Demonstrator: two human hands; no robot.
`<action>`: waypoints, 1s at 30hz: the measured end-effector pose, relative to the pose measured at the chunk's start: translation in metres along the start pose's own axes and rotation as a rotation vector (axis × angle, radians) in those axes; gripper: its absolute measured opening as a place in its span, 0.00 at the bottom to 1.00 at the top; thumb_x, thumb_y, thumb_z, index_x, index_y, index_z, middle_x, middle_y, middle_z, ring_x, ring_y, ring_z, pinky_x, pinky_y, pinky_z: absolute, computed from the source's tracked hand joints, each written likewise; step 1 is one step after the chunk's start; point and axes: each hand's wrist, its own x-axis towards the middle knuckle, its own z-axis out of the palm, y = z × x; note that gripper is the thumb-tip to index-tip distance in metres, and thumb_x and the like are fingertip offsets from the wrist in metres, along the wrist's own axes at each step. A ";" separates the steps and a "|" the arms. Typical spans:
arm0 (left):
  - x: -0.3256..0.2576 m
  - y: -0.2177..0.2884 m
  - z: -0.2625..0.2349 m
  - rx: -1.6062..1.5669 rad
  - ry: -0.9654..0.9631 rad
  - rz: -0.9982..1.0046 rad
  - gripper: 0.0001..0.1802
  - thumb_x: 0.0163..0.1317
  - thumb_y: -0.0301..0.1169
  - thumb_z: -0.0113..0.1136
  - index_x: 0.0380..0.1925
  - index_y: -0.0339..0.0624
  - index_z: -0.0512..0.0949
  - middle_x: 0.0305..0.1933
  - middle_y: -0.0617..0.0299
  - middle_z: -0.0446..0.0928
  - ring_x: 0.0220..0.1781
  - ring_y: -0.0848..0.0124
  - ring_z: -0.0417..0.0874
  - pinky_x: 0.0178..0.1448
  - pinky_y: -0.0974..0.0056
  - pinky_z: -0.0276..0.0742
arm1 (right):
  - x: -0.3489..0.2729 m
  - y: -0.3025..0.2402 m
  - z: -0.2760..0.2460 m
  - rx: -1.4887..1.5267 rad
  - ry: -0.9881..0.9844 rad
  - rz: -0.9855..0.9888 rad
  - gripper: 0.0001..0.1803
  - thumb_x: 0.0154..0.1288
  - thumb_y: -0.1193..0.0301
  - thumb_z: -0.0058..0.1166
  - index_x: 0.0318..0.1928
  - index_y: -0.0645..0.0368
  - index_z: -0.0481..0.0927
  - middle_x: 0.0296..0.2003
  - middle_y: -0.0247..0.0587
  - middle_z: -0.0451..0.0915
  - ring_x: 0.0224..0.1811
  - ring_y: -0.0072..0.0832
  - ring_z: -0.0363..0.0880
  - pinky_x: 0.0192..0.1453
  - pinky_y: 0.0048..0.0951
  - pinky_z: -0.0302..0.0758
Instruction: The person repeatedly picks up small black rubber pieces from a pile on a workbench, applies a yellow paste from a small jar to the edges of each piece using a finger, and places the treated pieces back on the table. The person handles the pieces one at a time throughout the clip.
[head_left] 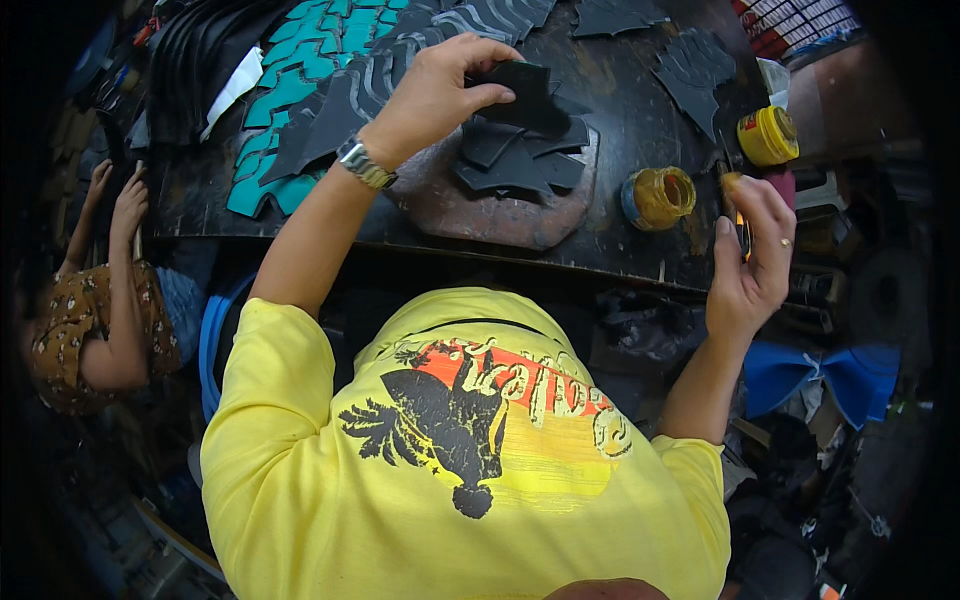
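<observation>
My left hand (445, 95), with a metal watch on its wrist, pinches the edge of a dark flat cut piece (525, 95), which looks like rubber or leather. It holds this over a pile of similar pieces (520, 165) on a worn octagonal slab (510, 225). Right of the slab stands an uncapped glass jar of yellow-brown glue-like stuff (655, 198). Beyond the jar, my right hand (755, 255) is raised with its fingers curled together. Its fingertips look smeared yellowish, and whatever they may hold is too small or hidden to make out.
Teal cut pieces (268, 150) and overlapping dark pieces (345, 110) cover the table's left side. More dark pieces (695, 75) lie at the back right, near a yellow tub (768, 136). Another person (110, 310) sits at far left. Blue sheet material (825, 380) is at lower right.
</observation>
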 end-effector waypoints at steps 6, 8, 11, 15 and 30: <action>-0.016 0.040 0.001 -0.622 -0.197 -0.039 0.20 0.57 0.28 0.71 0.51 0.39 0.80 0.40 0.62 0.83 0.38 0.78 0.83 0.44 0.73 0.80 | -0.015 -0.018 0.042 0.434 -0.064 0.182 0.38 0.63 0.83 0.54 0.73 0.59 0.57 0.50 0.41 0.77 0.46 0.22 0.75 0.54 0.25 0.71; -0.023 0.047 0.008 -0.685 -0.258 -0.106 0.20 0.58 0.29 0.70 0.52 0.40 0.80 0.41 0.63 0.82 0.41 0.79 0.82 0.48 0.74 0.79 | -0.018 -0.020 0.048 0.584 -0.173 0.345 0.38 0.64 0.83 0.54 0.73 0.59 0.57 0.45 0.37 0.78 0.42 0.19 0.75 0.48 0.20 0.72; -0.032 0.045 0.016 -0.978 -0.285 -0.282 0.22 0.65 0.30 0.62 0.59 0.37 0.75 0.53 0.57 0.79 0.50 0.74 0.83 0.52 0.71 0.81 | -0.025 -0.023 0.051 0.694 -0.204 0.521 0.37 0.64 0.83 0.54 0.73 0.57 0.58 0.39 0.32 0.75 0.38 0.12 0.73 0.34 0.11 0.75; -0.061 0.038 0.034 -1.903 -0.371 -0.439 0.36 0.66 0.40 0.58 0.68 0.32 0.61 0.64 0.50 0.71 0.63 0.66 0.76 0.65 0.61 0.74 | -0.030 -0.018 0.059 0.821 -0.113 0.557 0.37 0.64 0.83 0.55 0.72 0.57 0.58 0.40 0.34 0.75 0.37 0.13 0.74 0.32 0.13 0.80; -0.090 0.048 0.084 -1.568 -0.474 -0.139 0.63 0.49 0.69 0.63 0.74 0.42 0.49 0.72 0.50 0.61 0.72 0.53 0.66 0.70 0.53 0.67 | -0.035 -0.007 0.073 0.878 0.104 0.502 0.35 0.64 0.87 0.51 0.70 0.56 0.59 0.41 0.42 0.77 0.37 0.22 0.81 0.33 0.23 0.85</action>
